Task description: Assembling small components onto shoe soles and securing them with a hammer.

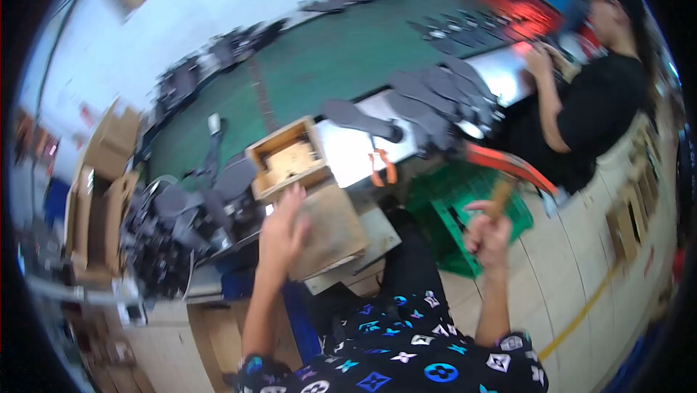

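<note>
My left hand (284,233) is at the left edge of a worn wooden block (334,230), fingers stretched out and apart, with nothing visible in them. Its fingertips reach toward an open wooden box (265,188) holding a few small dark bits. My right hand (490,237) is raised at the right, closed around a wooden-handled tool (501,195). The handle's top meets an orange bar (508,163); blur hides whether the two are one piece. Orange-handled pliers (390,169) lie at the table edge beyond the block.
Grey paddle-shaped parts (421,95) lie along the green table (341,48); more are heaped at the left beside a cardboard box (91,226). Below the table at the right is a green crate (454,244). A co-worker in black (599,95) sits at the far right.
</note>
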`<state>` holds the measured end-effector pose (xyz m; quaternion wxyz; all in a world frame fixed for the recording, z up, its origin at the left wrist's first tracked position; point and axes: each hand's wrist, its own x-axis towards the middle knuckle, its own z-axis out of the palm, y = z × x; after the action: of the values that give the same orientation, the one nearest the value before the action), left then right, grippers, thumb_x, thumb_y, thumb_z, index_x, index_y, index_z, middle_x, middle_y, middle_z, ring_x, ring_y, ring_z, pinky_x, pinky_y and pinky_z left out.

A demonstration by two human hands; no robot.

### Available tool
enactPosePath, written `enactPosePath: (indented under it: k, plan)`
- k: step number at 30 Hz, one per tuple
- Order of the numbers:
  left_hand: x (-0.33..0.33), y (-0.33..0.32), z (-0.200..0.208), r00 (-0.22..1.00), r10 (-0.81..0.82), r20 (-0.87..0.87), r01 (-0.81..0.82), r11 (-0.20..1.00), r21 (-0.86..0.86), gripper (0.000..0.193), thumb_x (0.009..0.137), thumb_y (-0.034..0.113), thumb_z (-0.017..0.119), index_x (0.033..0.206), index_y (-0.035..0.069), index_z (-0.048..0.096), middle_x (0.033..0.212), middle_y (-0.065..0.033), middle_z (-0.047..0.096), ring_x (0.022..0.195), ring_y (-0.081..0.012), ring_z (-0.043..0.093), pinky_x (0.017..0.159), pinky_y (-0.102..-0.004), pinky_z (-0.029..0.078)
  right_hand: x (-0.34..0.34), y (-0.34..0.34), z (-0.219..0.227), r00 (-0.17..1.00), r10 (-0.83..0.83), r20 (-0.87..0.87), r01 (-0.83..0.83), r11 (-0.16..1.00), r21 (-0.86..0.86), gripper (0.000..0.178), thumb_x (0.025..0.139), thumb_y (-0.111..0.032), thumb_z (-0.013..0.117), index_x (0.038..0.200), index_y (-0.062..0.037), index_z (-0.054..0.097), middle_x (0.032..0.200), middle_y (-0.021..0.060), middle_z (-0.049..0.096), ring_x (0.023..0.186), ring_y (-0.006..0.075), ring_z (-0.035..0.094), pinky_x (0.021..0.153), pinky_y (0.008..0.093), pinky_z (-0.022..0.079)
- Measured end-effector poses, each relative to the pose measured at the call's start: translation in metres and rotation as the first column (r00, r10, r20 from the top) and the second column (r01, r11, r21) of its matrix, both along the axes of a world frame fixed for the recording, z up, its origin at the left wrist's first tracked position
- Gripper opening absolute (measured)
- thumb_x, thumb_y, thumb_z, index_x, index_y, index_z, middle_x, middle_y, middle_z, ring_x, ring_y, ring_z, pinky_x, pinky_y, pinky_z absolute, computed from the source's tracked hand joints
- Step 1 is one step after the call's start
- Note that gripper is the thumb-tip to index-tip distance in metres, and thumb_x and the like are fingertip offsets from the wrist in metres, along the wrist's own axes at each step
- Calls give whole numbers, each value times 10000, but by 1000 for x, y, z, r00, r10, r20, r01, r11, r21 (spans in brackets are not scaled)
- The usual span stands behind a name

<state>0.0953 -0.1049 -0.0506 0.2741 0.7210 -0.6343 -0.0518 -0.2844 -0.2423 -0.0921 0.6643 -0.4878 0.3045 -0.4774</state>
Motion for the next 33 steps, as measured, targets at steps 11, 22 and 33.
enactPosePath:
  k: [11,22,33]
  plan:
    - [428,-137,-62,708,590,388,-694,480,537,957,632,577,870,1269,-78,587,1243,-247,638,1140,-355,626,956,-456,505,-114,36,-79,797,-550,-249,603,749,275,245,1017,-280,595,1023,-39,551,492,-53,318,318,57,304,285,244,253]
    - [407,-125,-50,713,684,154,-667,593,452,641,599,441,863,1001,-42,737,1113,-267,695,1049,-350,688,891,-462,541,-93,26,-88,803,-489,-340,578,779,243,227,1023,-257,582,1025,-33,540,495,-45,330,319,61,292,285,239,263]
    - [222,-55,73,563,228,794,-134,974,-185,700,798,-62,528,1456,176,510,1293,-103,597,1169,-274,580,936,-390,441,-54,22,-68,827,-314,-466,443,875,196,204,936,-205,708,939,-14,636,533,-29,455,353,63,407,337,244,304]
